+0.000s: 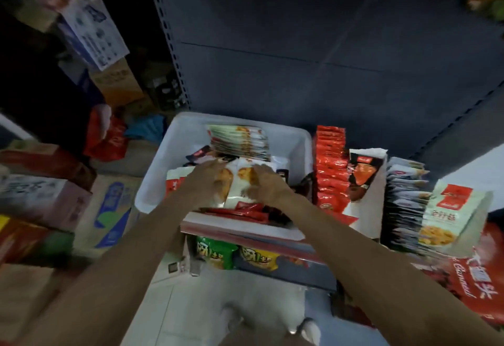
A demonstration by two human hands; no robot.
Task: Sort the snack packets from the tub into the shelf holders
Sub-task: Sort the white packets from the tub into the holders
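A white tub [156,182] sits on the shelf and holds mixed snack packets. Both my hands reach into it. My left hand [205,182] and my right hand [268,186] lie on either side of a bunch of white packets with orange pictures [236,185], fingers curled around its edges. Behind them a stack of pale green and white packets [240,141] stands in the tub. Red packets [240,210] lie at the tub's near edge. To the right, shelf holders carry red packets [328,171], a dark and orange packet [364,176] and a row of pale packets [409,204].
The dark grey shelf back panel [327,59] rises behind the tub. Cardboard boxes [114,217] are stacked at the left. Green and yellow snack bags [218,254] sit on the lower shelf. A red printed bag [474,272] lies at the right. The pale floor [218,304] is below.
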